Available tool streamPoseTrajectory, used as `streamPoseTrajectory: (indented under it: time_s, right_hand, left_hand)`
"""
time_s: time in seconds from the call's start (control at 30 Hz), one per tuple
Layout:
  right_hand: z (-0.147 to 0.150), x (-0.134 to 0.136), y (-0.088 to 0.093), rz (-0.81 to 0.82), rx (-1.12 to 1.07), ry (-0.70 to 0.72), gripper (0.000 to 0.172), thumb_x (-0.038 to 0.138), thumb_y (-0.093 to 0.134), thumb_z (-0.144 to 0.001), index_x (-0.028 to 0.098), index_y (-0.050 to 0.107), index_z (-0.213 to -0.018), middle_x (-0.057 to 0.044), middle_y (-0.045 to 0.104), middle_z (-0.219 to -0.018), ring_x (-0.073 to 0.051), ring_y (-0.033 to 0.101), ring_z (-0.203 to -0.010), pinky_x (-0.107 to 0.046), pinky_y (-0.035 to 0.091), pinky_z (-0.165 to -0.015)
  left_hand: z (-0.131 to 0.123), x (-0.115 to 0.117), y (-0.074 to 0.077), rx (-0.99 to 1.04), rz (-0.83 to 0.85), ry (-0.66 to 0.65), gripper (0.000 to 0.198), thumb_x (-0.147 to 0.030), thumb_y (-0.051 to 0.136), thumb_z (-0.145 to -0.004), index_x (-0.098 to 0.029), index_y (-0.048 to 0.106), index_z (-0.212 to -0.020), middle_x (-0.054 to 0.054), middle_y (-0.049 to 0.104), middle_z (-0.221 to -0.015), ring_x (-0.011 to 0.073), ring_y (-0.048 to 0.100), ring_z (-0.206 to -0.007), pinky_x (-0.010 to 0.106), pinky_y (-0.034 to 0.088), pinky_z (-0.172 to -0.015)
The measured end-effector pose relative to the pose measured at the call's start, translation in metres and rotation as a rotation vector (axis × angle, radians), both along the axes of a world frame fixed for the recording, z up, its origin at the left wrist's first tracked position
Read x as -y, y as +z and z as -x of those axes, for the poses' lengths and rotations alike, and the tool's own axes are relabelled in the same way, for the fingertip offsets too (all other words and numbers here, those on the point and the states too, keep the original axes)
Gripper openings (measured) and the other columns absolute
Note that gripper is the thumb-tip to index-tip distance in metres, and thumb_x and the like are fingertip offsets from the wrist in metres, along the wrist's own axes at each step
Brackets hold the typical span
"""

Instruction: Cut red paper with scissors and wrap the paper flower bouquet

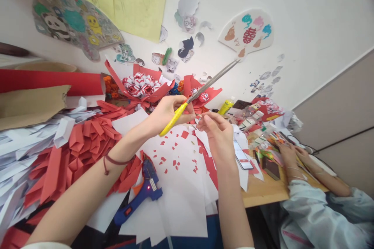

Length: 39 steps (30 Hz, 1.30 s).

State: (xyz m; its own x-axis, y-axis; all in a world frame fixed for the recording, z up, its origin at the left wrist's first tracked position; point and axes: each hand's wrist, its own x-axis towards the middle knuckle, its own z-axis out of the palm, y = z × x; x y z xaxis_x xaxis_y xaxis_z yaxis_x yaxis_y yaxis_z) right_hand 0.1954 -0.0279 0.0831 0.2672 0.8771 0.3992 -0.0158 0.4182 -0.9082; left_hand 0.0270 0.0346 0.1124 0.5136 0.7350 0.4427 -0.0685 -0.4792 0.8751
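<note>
My left hand (165,114), a cord bracelet at its wrist, is closed around scissors (214,81). Their yellow handle crosses my fingers, and the metal blades point up and to the right, toward the wall. Thumb and fingertips of that hand also come together near my right hand (216,130). The right hand's fingers are bent into a pinch; whatever sits between them is too small to make out. Under both hands lie white paper sheets (178,206) with several small red paper scraps (184,134) on them. A blue glue gun (140,192) with a lit red light rests on the left.
Folded red paper pieces (84,140) and white paper strips (17,155) pile up at left. Red-wrapped paper flowers (142,85) stand along the wall. A phone (242,155) lies right of my hand. At far right, a co-worker's hands (288,153) are over the wooden table (263,194).
</note>
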Motion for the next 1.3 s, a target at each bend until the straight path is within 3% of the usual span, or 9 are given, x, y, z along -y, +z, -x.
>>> streamPoseTrajectory:
  time_s: [0.2, 1.0, 1.3]
  right_hand:
    - [-0.005, 0.002, 0.002, 0.024, 0.134, 0.004, 0.017, 0.034, 0.076, -0.076, 0.02, 0.073, -0.085, -0.001, 0.071, -0.073, -0.015, 0.066, -0.063, -0.029, 0.056, -0.063]
    - [-0.001, 0.002, 0.0, 0.015, 0.15, 0.046, 0.013, 0.03, 0.075, -0.077, 0.019, 0.071, -0.083, -0.001, 0.07, -0.078, -0.013, 0.066, -0.063, -0.027, 0.055, -0.061]
    - [0.012, -0.006, -0.016, -0.13, -0.045, -0.177, 0.012, 0.028, 0.076, -0.076, 0.018, 0.074, -0.084, 0.003, 0.064, -0.061, -0.009, 0.055, -0.053, -0.024, 0.046, -0.052]
  left_hand:
    - [0.0, -0.001, -0.002, -0.032, 0.029, -0.035, 0.022, -0.032, 0.074, -0.07, -0.016, 0.061, -0.079, -0.001, 0.057, -0.07, 0.0092, 0.047, -0.059, 0.022, 0.036, -0.052]
    - [0.003, -0.007, -0.002, -0.059, -0.04, 0.023, 0.023, -0.033, 0.073, -0.071, -0.015, 0.061, -0.079, -0.003, 0.057, -0.065, 0.0091, 0.05, -0.057, 0.022, 0.041, -0.055]
    - [0.002, -0.008, -0.002, 0.034, -0.015, 0.094, 0.03, -0.04, 0.075, -0.071, -0.014, 0.063, -0.08, 0.0, 0.059, -0.073, 0.0103, 0.052, -0.062, 0.022, 0.041, -0.056]
